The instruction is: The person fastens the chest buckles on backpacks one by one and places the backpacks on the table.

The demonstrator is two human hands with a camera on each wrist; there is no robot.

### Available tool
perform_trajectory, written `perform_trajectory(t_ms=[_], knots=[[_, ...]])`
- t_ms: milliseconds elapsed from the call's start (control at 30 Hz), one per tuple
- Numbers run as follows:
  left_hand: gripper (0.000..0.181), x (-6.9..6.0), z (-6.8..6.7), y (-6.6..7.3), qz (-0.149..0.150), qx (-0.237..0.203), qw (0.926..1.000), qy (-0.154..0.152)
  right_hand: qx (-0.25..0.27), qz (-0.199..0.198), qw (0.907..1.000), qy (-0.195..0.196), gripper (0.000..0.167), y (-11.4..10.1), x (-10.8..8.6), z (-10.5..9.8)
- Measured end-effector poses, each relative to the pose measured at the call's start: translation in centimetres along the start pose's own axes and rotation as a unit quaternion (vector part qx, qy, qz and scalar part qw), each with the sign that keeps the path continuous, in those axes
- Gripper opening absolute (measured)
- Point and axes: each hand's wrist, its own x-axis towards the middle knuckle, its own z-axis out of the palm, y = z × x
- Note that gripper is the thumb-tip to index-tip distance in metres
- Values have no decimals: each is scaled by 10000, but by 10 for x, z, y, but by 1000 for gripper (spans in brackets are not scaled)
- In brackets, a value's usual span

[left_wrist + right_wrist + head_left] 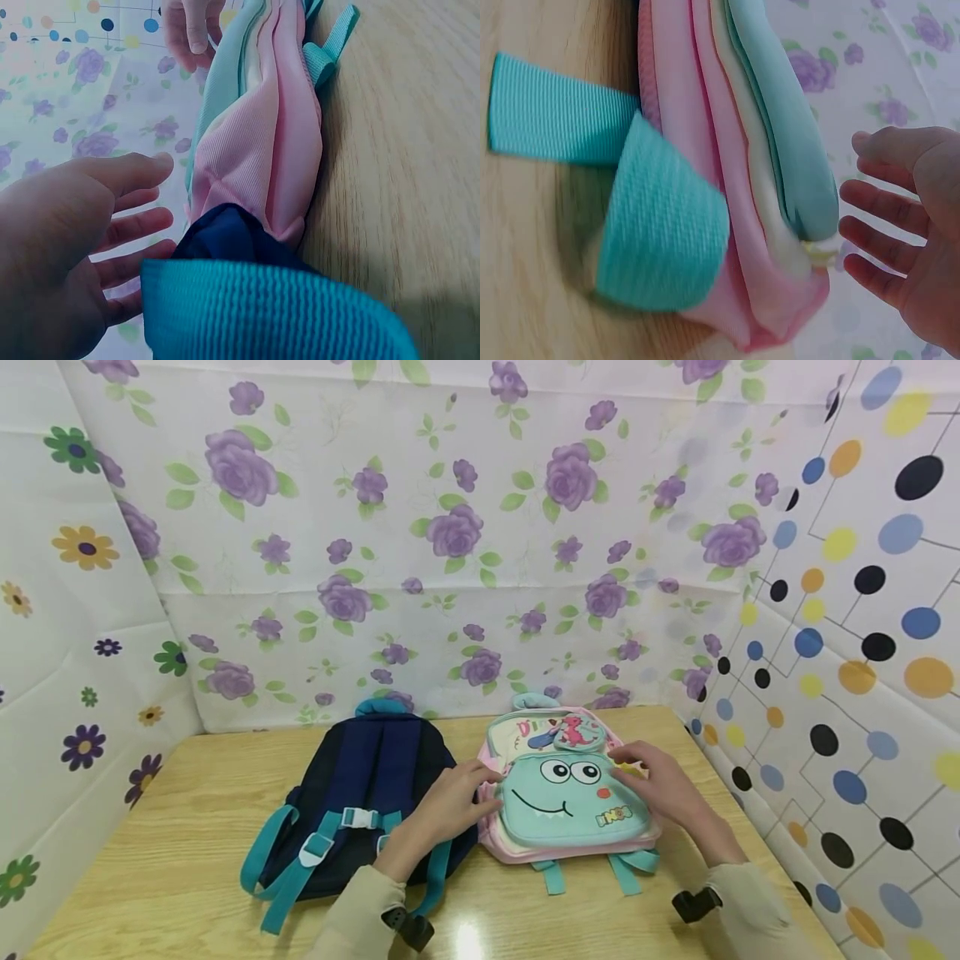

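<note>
A small pink and mint backpack (pixel 570 802) with a cartoon face lies front side up on the table. Left of it lies a dark navy backpack (pixel 318 797), its shoulder straps and teal webbing facing up. My left hand (pixel 453 802) hovers over the gap between the two bags, fingers spread near the pink bag's left edge. By that bag's upper right side is my right hand (pixel 660 781), its fingers loosely bent. In the wrist views the left hand (pixel 75 247) and the right hand (pixel 907 225) hold nothing; contact with the bags cannot be told.
The wooden table (pixel 202 827) runs up to a cloth backdrop with purple flowers (pixel 450 635). A dotted cloth (pixel 847 693) stands along the right side and a flowered cloth (pixel 82 652) along the left. Loose teal straps (pixel 626 872) stick out below the pink bag.
</note>
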Motion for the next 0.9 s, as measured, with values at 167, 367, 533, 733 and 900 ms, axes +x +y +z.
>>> perform_trajectory(t_ms=[167,367,533,733,900], knots=[[39,5,3,3,-70,157,9998,-108,-59,215,9998,17,31,13,-5,-6],[40,9,4,5,-204,250,9993,-200,-44,447,9990,-11,33,26,-11,-8],[44,11,5,7,-360,322,9982,-359,-17,502,9987,-69,35,38,-13,-8],[47,13,9,12,-468,527,9960,-547,186,790,9955,-484,46,46,-17,-8],[45,16,14,18,-453,693,9946,-631,288,1150,9889,-897,59,49,-18,-8]])
